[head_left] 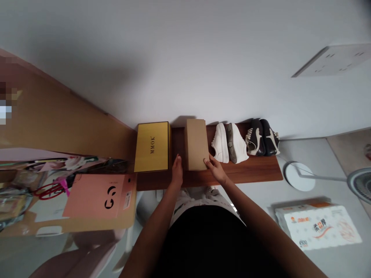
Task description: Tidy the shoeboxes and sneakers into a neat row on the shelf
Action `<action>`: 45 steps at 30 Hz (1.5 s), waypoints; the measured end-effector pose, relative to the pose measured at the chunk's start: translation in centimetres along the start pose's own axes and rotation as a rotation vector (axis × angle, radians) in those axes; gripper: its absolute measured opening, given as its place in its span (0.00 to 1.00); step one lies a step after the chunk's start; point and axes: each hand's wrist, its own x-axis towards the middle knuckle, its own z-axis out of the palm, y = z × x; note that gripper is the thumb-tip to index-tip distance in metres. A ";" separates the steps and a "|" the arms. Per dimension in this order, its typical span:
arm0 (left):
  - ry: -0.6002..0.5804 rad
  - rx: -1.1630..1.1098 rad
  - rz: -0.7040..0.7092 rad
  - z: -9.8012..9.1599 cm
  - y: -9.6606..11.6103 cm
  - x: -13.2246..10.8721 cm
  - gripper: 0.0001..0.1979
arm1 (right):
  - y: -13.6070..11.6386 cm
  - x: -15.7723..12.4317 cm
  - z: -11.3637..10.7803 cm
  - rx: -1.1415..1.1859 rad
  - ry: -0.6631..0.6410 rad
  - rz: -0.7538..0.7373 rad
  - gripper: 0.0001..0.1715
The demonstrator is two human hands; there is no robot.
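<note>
The smooth, rectangular cardboard box (197, 143) is on the wood-grained board (249, 173), beside the white shoes (222, 144). The right hand (215, 169) pinches its near right corner; the left hand (177, 170), fingers straight, is apart in the open gap.

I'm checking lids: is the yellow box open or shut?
Shut: the yellow box has its printed top lying flat, with no gap visible.
</note>
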 end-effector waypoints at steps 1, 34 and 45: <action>0.025 0.018 -0.016 0.0 -0.4 0.5 0.32 | -0.1 -0.1 -0.4 -0.009 0.016 -0.006 0.44; 0.272 0.098 0.120 1.1 0.4 1.1 0.24 | 3.5 5.5 -4.0 -0.301 0.004 0.028 0.30; 0.329 0.236 0.058 1.7 0.3 2.5 0.21 | 5.5 7.9 -3.7 -0.574 -0.034 0.026 0.24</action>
